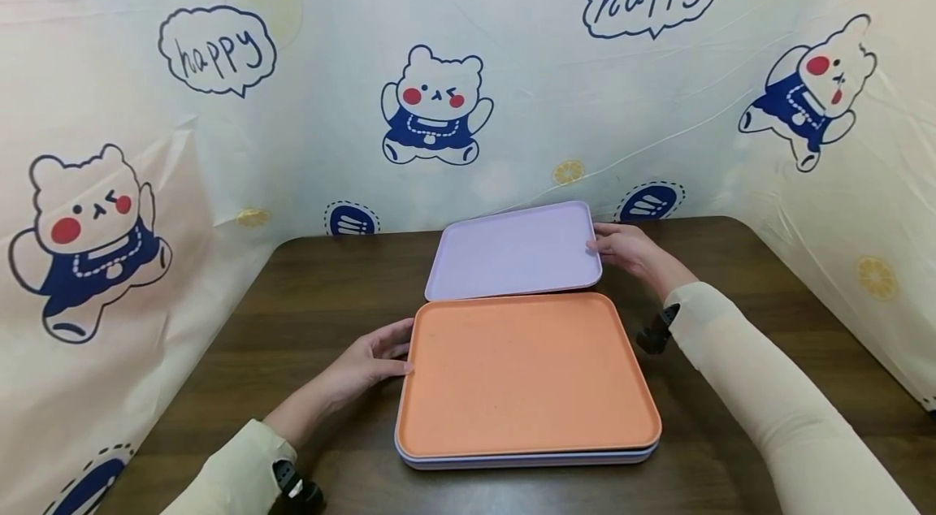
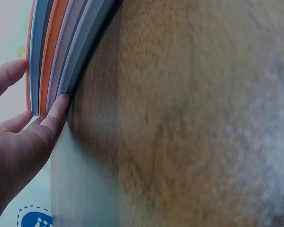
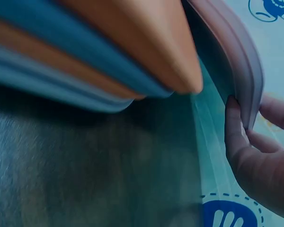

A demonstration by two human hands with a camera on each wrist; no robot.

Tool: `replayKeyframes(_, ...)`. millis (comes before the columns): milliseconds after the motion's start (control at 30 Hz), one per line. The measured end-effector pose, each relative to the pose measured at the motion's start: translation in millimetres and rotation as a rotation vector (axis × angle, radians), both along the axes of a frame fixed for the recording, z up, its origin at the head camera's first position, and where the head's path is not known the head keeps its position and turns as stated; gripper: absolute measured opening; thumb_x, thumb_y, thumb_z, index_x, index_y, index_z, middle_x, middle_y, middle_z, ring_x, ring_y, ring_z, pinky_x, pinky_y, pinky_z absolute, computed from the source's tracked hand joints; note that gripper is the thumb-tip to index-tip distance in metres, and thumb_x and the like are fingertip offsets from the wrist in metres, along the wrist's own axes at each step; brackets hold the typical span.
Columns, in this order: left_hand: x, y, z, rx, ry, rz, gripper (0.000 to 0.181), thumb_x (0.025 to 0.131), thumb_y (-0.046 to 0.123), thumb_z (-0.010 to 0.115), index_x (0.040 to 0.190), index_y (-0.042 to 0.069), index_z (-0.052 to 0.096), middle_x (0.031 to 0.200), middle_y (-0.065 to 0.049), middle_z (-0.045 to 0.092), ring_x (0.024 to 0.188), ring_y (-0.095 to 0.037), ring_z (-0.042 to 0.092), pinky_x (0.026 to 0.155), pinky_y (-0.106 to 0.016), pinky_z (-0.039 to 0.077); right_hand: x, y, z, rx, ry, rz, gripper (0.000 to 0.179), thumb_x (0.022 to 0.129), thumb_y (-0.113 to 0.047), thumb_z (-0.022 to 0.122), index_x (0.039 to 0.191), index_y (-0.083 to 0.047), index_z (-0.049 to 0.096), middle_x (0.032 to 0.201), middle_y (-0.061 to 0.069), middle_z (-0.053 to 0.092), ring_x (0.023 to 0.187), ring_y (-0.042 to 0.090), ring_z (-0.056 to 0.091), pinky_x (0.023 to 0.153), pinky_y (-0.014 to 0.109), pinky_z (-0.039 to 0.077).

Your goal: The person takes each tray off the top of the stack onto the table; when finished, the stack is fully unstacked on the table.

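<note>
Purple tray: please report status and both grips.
Right grip pinching purple tray by right edge. Left grip touching left edge of orange-topped stack. Stack on tray's near side; nothing else visibly obstructing.

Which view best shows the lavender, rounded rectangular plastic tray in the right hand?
The head view: nearly the whole upper face of the lavender tray shows. The right wrist view shows only its gripped end, close up; the left wrist view, nothing identifiable.

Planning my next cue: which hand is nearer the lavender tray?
Right. The right hand grips the lavender tray by its right edge; the left hand is apart from it, touching the tray stack.
</note>
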State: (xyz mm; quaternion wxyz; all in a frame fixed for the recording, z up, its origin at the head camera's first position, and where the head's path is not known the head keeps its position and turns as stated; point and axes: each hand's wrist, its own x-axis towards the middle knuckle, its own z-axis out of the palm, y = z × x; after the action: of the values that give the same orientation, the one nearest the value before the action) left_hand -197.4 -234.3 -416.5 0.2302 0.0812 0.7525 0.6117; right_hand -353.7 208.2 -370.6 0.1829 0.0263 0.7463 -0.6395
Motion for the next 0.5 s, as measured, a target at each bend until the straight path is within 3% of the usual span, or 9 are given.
replayKeyframes(167, -0.1, -0.4, -0.1, 0.003, 0.004, -0.006, 0.075, 0.085, 0.02, 0.069, 0.148, 0.017, 0.028, 0.154, -0.008, 0.029, 0.138, -0.03, 0.035, 0.102, -0.038, 0.044, -2.1, 4.8, -11.1, -0.002, 0.012, 0.071, 0.071, 0.093, -0.003, 0.054, 0.151, -0.012, 0.015, 0.155, 0.017, 0.022, 0.134, 0.035, 0.035, 0.112, 0.046, 0.031)
replayKeyframes(367, 0.6, 0.1, 0.6, -0.004, 0.009, -0.013, 0.074, 0.086, 0.021, 0.069, 0.148, 0.017, 0.028, 0.154, -0.007, 0.028, 0.138, -0.03, 0.035, 0.103, -0.039, 0.043, -4.7, 8.8, -23.6, -0.072, 0.019, 0.143, 0.079, 0.091, 0.005, 0.05, 0.152, -0.012, 0.002, 0.158, 0.017, 0.006, 0.139, 0.034, 0.022, 0.115, 0.049, 0.023)
replayKeyframes(500, 1.2, 0.3, 1.8, -0.008, 0.007, -0.012, 0.074, 0.086, 0.021, 0.069, 0.148, 0.018, 0.028, 0.154, -0.007, 0.028, 0.138, -0.03, 0.035, 0.103, -0.039, 0.044, -3.9, 11.1, -29.9, -0.044, 0.036, 0.174, 0.08, 0.091, 0.004, 0.05, 0.152, -0.012, 0.0, 0.158, 0.018, 0.003, 0.142, 0.036, 0.016, 0.116, 0.051, 0.018)
